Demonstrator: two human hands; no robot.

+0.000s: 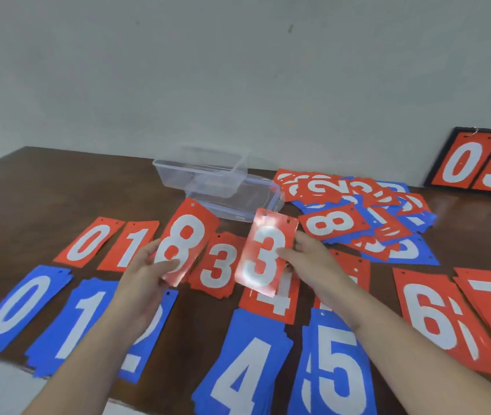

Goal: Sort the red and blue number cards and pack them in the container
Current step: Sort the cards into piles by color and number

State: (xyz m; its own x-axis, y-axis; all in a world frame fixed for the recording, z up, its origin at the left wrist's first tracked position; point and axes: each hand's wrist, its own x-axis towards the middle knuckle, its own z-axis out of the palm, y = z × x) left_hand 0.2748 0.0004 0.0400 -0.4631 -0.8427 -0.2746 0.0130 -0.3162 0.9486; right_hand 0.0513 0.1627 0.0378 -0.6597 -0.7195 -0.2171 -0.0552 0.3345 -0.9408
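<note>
Left hand (151, 272) pinches the red 8 card (189, 232), right hand (307, 256) the glossy red 3 card (268, 250) — thin, light, probably slippery plastic, best held by the edges.

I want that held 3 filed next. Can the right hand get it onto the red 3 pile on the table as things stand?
Probably yes. The right hand holds the red 3 card just above and right of the red 3 pile; nothing lies between them. The left hand, holding the red 8 card, hovers beside that pile and may crowd it.
</note>
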